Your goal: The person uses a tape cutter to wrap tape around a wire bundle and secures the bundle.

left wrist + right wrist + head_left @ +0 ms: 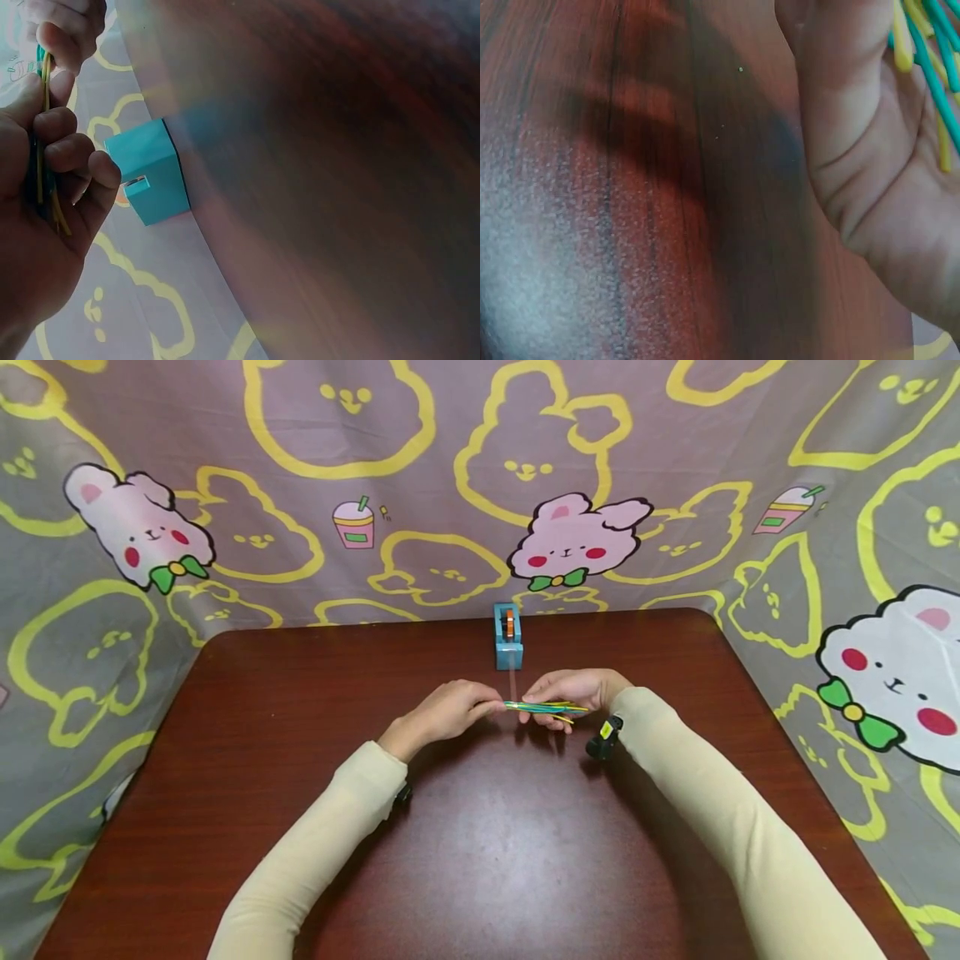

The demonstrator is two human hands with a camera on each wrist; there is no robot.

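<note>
My left hand [447,710] pinches one end of a bundle of thin green and yellow strands [547,707]. In the left wrist view, more of the strands [45,157] run back along the palm of this hand [56,247]. My right hand [573,691] grips the bundle just to the right, its fingertips close to the left ones. Loose strand ends fan over the right palm [855,150] in the right wrist view. From a blue tape dispenser [509,656], a strip of clear tape [513,683] stretches to the bundle between both hands.
Behind the hands the dispenser, with its orange core [510,622], stands near the back edge of the dark brown table [300,668]. A patterned curtain [450,510] encloses the back and sides. Both forearms reach across the table, with a black wrist device [602,742] under the right cuff.
</note>
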